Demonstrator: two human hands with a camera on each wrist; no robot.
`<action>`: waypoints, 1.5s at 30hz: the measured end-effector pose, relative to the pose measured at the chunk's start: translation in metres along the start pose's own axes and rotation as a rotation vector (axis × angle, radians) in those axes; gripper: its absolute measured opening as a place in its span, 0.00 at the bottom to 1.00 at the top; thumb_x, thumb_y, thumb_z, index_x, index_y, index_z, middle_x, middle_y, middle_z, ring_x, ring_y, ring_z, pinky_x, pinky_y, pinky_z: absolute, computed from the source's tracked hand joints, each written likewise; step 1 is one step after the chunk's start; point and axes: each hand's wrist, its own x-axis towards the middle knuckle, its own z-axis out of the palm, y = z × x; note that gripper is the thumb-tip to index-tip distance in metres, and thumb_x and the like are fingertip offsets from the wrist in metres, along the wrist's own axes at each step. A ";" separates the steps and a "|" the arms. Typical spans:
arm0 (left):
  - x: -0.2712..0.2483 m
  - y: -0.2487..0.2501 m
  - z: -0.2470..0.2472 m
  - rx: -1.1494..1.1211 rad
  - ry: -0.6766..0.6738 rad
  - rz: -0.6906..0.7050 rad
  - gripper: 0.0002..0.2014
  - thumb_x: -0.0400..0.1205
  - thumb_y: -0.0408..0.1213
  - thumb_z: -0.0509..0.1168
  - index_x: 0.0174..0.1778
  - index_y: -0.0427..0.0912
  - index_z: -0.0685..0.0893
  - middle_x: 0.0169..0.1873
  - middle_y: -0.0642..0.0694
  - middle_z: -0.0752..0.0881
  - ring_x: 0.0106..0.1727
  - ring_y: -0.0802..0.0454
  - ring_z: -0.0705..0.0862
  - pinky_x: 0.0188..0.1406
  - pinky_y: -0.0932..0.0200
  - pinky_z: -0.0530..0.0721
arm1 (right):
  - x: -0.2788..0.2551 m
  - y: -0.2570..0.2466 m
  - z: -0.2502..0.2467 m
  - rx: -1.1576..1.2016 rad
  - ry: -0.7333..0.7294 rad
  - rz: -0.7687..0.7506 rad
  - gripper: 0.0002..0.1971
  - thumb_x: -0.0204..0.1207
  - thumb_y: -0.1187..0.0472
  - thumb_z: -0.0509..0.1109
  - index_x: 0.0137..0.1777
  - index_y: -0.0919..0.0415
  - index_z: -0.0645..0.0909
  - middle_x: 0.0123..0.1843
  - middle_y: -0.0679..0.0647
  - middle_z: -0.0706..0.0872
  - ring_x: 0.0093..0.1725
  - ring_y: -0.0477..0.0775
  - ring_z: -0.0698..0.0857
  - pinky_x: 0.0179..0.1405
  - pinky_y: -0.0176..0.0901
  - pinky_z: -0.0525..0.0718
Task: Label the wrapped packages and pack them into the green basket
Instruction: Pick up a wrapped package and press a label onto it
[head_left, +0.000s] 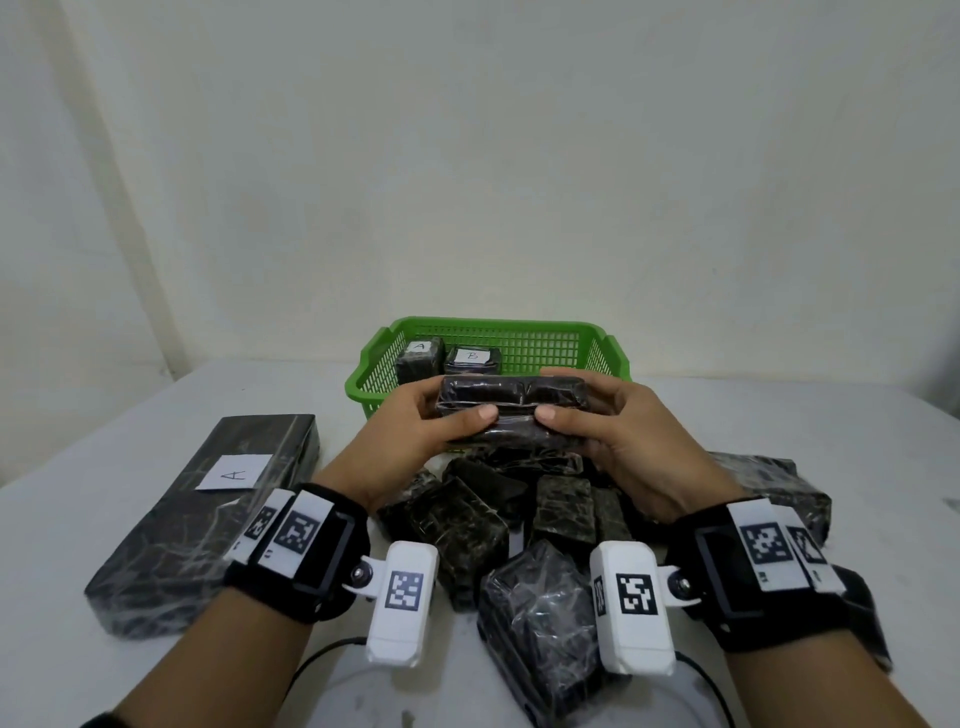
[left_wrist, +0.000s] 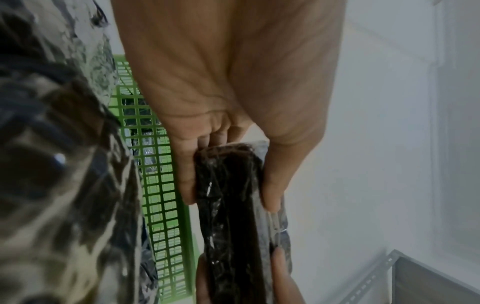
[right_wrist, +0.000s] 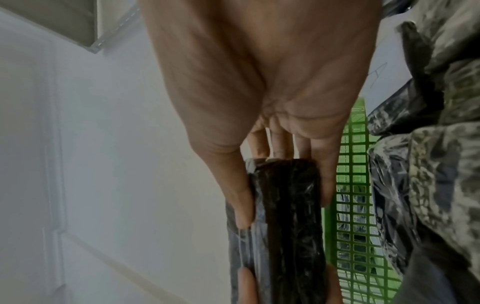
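I held a black wrapped package (head_left: 511, 410) in both hands above the pile (head_left: 519, 525) of wrapped packages on the table (head_left: 779, 426), just in front of the basket (head_left: 488, 332). My left hand (head_left: 415, 436) gripped its left end, thumb on the near face and fingers (left_wrist: 185, 174) curled behind it; my right hand (head_left: 628, 441) gripped the right end the same way, thumb in front, fingers (right_wrist: 326, 181) round the back. No label showed on the side facing me. Two packages stood in the basket's left part, one labelled A (head_left: 420, 356), one labelled B (head_left: 471, 359), side by side. A long package (head_left: 208, 519) with an A label lay on the table to my left.
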 end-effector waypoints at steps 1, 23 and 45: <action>0.000 -0.001 -0.001 0.015 0.017 0.012 0.21 0.76 0.37 0.79 0.64 0.36 0.87 0.60 0.40 0.92 0.65 0.39 0.90 0.68 0.45 0.85 | 0.000 0.001 0.000 0.004 0.000 0.006 0.32 0.59 0.66 0.84 0.67 0.66 0.87 0.61 0.62 0.94 0.61 0.63 0.93 0.60 0.53 0.92; -0.001 0.001 0.003 -0.070 -0.026 0.024 0.22 0.76 0.35 0.73 0.65 0.30 0.86 0.61 0.34 0.91 0.60 0.42 0.91 0.58 0.54 0.90 | -0.004 0.000 0.006 -0.102 0.005 0.015 0.28 0.59 0.54 0.91 0.58 0.66 0.92 0.55 0.63 0.95 0.58 0.68 0.94 0.71 0.69 0.86; 0.002 -0.004 -0.001 0.025 0.011 0.033 0.20 0.74 0.31 0.79 0.63 0.36 0.90 0.59 0.35 0.92 0.63 0.35 0.90 0.71 0.38 0.84 | -0.003 0.001 0.004 -0.135 -0.006 -0.002 0.29 0.58 0.55 0.91 0.60 0.65 0.91 0.55 0.62 0.96 0.58 0.65 0.94 0.70 0.64 0.87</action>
